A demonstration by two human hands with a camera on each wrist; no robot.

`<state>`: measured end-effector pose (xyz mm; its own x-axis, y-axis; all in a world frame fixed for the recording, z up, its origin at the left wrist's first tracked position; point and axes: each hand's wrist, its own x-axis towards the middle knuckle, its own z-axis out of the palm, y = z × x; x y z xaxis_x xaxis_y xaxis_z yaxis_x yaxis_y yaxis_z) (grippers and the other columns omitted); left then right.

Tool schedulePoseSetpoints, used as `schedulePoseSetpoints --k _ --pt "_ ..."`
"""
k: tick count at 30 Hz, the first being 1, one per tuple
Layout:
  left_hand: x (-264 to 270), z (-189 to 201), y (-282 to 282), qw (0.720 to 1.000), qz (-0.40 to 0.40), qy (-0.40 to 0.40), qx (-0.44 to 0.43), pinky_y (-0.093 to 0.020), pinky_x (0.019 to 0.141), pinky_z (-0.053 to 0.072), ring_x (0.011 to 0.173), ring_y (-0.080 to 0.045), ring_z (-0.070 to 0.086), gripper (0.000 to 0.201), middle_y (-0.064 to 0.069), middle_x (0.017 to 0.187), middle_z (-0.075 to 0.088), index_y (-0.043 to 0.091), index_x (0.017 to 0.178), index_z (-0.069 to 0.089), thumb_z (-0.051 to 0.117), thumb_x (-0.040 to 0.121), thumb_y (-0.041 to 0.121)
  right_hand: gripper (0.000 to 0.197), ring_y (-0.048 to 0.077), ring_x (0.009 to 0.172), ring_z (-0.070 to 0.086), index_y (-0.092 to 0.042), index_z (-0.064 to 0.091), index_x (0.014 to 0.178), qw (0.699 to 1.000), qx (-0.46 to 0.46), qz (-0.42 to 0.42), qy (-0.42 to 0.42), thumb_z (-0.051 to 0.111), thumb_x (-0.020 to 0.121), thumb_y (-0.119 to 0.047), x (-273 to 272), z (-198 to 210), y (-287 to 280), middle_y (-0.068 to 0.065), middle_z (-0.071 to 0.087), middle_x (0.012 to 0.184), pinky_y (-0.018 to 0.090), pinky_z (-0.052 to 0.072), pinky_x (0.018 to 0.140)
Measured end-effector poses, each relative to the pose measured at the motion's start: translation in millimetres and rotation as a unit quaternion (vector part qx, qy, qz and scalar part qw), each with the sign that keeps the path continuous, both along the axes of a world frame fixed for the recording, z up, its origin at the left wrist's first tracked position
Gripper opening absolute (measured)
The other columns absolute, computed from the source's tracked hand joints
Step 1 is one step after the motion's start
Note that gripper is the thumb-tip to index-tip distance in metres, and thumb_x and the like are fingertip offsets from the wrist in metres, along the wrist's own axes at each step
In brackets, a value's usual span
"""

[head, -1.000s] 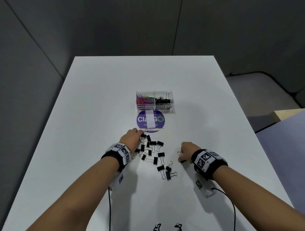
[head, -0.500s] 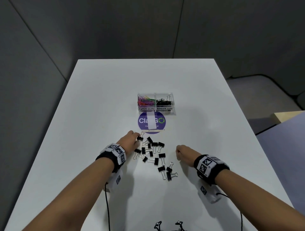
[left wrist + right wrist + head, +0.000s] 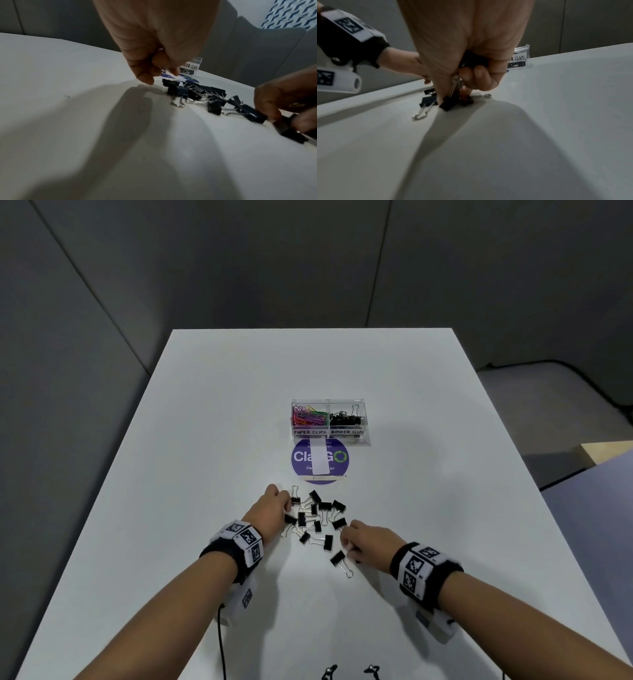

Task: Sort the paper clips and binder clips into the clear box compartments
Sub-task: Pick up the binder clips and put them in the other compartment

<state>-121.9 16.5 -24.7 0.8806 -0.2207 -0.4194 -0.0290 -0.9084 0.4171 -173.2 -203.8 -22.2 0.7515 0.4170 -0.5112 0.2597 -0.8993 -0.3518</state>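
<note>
The clear box [image 3: 330, 436] stands mid-table, with coloured paper clips [image 3: 308, 416] in its left compartment and black binder clips [image 3: 346, 419] in its right one. Several loose binder clips [image 3: 315, 518] lie in a pile between my hands. My left hand [image 3: 282, 501] is at the pile's left edge. Its fingers [image 3: 145, 78] are curled, and metal glints inside them. At the pile's right edge, my right hand [image 3: 346, 539] holds black clips in its curled fingers [image 3: 479, 77] and pinches another binder clip [image 3: 448, 104] by its silver handles just above the table.
A round purple sticker [image 3: 320, 460] lies on the white table [image 3: 171, 508] between the box and the pile. One binder clip [image 3: 339, 561] lies apart, nearest me. Grey wall panels stand behind and to the left of the table. A cable [image 3: 221, 642] runs from the left wrist.
My right hand has moved left onto the near right clips of the pile, and one of them has left the table. My left hand has stayed at the pile's left edge.
</note>
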Motion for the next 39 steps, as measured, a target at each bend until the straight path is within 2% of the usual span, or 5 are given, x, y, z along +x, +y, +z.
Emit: schedulePoseSetpoints --k 4,9,18,32,39 --pt "-5.3 -1.6 -0.3 1.000 -0.010 0.013 -0.002 -0.024 0.072 0.035 0.081 -0.019 0.046 0.011 0.001 0.101 0.037 0.018 0.095 0.046 0.053 0.087 0.016 0.011 0.027 0.080 0.054 -0.012 0.049 0.095 0.998 0.021 -0.043 -0.033 0.043 0.088 -0.007 9.8 -1.8 -2.3 0.011 0.056 0.106 0.027 0.035 0.070" --pt "-8.3 -6.1 1.3 0.999 -0.004 0.046 0.027 -0.031 0.078 0.042 0.087 -0.019 0.052 0.040 -0.006 0.115 0.054 0.012 0.116 0.044 0.058 0.090 0.039 0.018 0.026 0.077 0.052 -0.004 0.055 0.100 0.994 0.044 -0.083 -0.053 0.044 0.086 0.000 22.0 0.0 -6.8 0.009 0.049 0.097 0.032 0.043 0.072" --pt "-0.7 -7.0 -11.8 0.997 -0.002 0.074 0.004 -0.026 0.074 0.035 0.085 -0.018 0.049 0.019 -0.002 0.092 0.054 0.015 0.092 0.039 0.056 0.094 0.026 0.030 0.020 0.086 0.049 0.000 0.055 0.114 0.992 0.076 -0.099 -0.016 0.049 0.086 0.006 22.5 -2.7 -10.3 0.014 0.044 0.124 0.030 0.045 0.083" --pt "1.7 0.9 -1.2 0.998 -0.022 0.063 -0.015 -0.028 0.059 0.031 0.066 -0.021 0.041 0.012 0.004 0.064 0.041 0.011 0.092 0.032 0.042 0.097 0.017 0.036 0.019 0.085 0.048 0.003 0.066 0.100 0.959 0.138 -0.237 -0.068 0.035 0.086 0.015 53.5 19.5 -24.8 0.005 0.048 0.092 0.021 0.035 0.077" --pt "16.7 12.2 4.0 1.000 0.007 0.029 0.004 -0.026 0.067 0.034 0.072 -0.023 0.047 0.021 -0.005 0.079 0.053 0.010 0.112 0.049 0.033 0.100 0.016 0.034 0.020 0.064 0.050 -0.003 0.060 0.088 0.921 0.175 -0.345 -0.037 0.033 0.081 0.017 60.7 10.3 -26.9 0.011 0.055 0.084 0.006 0.035 0.047"
